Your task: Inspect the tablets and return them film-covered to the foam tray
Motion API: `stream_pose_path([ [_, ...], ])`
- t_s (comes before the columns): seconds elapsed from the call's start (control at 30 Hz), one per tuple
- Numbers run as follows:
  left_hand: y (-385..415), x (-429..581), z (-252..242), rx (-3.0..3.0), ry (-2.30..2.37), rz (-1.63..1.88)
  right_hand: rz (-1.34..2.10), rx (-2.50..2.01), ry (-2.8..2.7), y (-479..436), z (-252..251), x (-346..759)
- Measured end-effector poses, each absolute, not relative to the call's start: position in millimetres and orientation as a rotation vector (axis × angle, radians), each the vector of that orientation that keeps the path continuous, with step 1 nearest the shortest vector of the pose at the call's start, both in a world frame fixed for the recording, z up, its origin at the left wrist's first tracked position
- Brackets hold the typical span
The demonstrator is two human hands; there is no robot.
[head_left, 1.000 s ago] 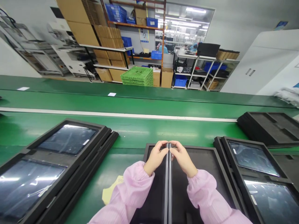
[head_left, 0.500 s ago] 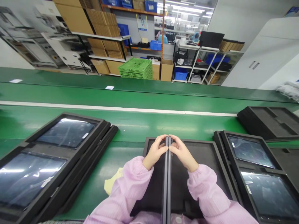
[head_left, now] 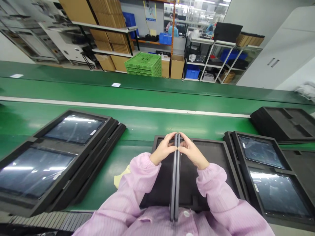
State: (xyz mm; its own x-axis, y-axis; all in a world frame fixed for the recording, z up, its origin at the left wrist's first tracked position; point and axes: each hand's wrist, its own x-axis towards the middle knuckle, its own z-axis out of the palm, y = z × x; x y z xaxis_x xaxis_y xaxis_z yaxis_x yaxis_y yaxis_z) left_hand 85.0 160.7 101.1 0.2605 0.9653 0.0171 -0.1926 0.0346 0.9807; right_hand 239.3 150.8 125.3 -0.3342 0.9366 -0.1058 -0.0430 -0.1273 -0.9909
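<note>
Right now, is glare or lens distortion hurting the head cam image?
Head view: ceiling-light glare streaks the lower-left screen and lower-right screen; wide-angle bending curves the belt and tilts the shelving; left hand, right hand and dark panel look sharp, no obvious blur.

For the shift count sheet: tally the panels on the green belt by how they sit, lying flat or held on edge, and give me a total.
Screen panels lying face up: 4
Dark panels held on edge, judged from two edges showing, between the left hand and right hand: 2
Total: 6
</note>
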Motion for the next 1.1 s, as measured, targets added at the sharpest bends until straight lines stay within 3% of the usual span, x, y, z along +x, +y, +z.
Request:
stream_pose_path([
  [0.37, 154, 92, 96, 1.209, 0.957, 1.182, 1.456, -1.127, -1.397, 147, 118, 234],
  [0.53, 84, 110, 44, 1.244, 1.077, 1.49, 0.861, -1.099, -1.52, 88, 75, 222],
  [0.67, 40, 118, 17, 1.349, 1.147, 1.475, 0.586, -1.074, -1.637, 48, 43, 213],
  [0.87, 62, 121, 107, 1.528, 0.974, 1.731, 0.512, -0.986, -1.504, 62, 110, 207],
  [0.97, 75, 124, 155, 1.531, 0.856, 1.679, 0.784, -0.87, -1.337, 73, 148, 206],
  [1.1, 84, 132, 175, 1.301, 0.889, 1.567, 1.055, -0.863, -1.125, 85, 159, 207],
])
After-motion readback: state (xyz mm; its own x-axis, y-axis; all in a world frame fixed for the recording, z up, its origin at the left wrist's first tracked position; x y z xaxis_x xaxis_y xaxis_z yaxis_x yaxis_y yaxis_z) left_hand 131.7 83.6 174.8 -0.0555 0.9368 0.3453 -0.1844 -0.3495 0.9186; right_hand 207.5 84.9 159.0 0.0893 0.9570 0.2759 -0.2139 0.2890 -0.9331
